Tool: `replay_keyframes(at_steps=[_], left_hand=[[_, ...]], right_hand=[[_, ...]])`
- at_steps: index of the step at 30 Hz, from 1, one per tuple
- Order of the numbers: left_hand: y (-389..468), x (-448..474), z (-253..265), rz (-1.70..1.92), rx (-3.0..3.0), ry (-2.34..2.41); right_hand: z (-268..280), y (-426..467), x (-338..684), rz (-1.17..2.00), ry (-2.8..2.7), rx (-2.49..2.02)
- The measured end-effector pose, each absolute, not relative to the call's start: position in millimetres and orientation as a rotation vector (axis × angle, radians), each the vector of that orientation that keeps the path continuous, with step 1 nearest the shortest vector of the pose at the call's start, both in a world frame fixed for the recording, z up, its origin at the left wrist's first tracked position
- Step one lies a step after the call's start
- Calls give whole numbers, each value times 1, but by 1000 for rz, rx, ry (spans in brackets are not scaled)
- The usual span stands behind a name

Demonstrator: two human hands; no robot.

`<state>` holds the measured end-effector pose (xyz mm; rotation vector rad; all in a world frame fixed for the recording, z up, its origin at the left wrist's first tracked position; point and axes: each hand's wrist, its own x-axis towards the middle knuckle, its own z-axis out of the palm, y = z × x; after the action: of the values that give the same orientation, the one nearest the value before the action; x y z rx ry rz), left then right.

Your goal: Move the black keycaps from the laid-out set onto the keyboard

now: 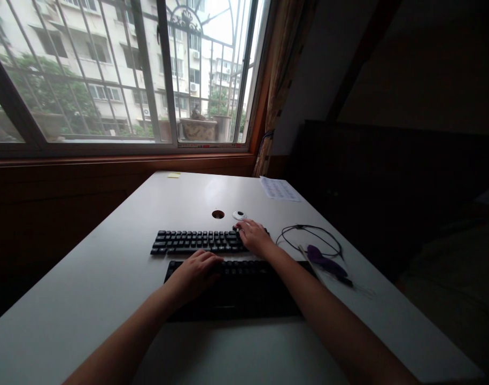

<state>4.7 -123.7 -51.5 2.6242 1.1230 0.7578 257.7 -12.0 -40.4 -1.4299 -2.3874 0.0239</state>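
Note:
Rows of loose-looking black keycaps (196, 241) lie on the white desk, set out like a keyboard. My right hand (253, 235) is over their right end, its fingers pinched at the back row around what looks like a small black keycap (235, 228). Closer to me is a black keyboard (244, 268) with a wide dark front part. My left hand (198, 270) rests on its left side, palm down, fingers stretched over the keys; the fingertips are partly hidden. My right forearm crosses above the keyboard's right end.
Right of the keyboard lie a coiled black cable (308, 227) and a purple-handled tool (324, 261) with thin wires. Behind the keycaps are a round desk hole (218, 214) and a small white disc-shaped item (239, 215). Printed paper (280, 189) and a yellow note (174, 175) lie farther back.

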Motion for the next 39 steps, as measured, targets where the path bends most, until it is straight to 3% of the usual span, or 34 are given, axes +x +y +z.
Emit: replay_keyframes(at_steps=[26,39], left_hand=[[-124,5,-50,762,2620,1119],[-122,3,-52,729,2634,1128]], right_hand=[[-24,37,233,63,-2396,-1430],[-11,-78,333,202,-2270,-1229]])
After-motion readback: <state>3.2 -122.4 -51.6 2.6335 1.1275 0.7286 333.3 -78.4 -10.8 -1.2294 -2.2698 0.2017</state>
